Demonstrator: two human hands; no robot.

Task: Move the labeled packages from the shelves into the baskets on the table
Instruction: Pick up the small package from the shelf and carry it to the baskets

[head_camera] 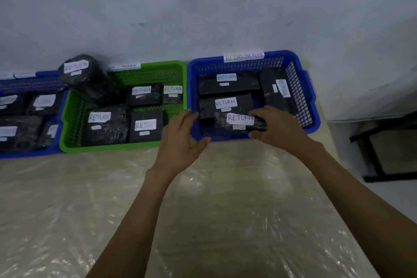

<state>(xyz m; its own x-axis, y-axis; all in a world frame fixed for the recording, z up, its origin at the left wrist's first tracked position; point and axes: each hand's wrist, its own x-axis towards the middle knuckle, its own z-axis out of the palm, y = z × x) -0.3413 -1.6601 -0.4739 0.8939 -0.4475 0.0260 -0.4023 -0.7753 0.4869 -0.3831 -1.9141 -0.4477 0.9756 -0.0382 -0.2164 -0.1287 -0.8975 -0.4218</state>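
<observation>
While the right grip (277,126) curls fingers and thumb round the right end of a black wrapped package (240,119) marked RETURN, that package sits low in the near part of the right blue basket (313,97). I cannot tell whether it is resting on the other packages (228,83) or is just above them. The left grip (180,140) is spread and holds nothing, its fingertips at the basket's near left corner.

Held by one end only, in shiny wrap, the package could pivot and slip. If it drops, it may land across the near rim and tip out onto the plastic-covered surface (203,210). The basket is crowded, so a careless release could leave it tilted on its neighbours with labels hidden. A push from the left grip might slide the basket on the slick sheet toward the surface's right edge, which lies just beside it. Sorting is a further risk. The basket's tag seems to read RETURN OVERDUE, the green basket (67,133) to its left also holds RETURN packages, and the smaller labels are too blurred to read.
</observation>
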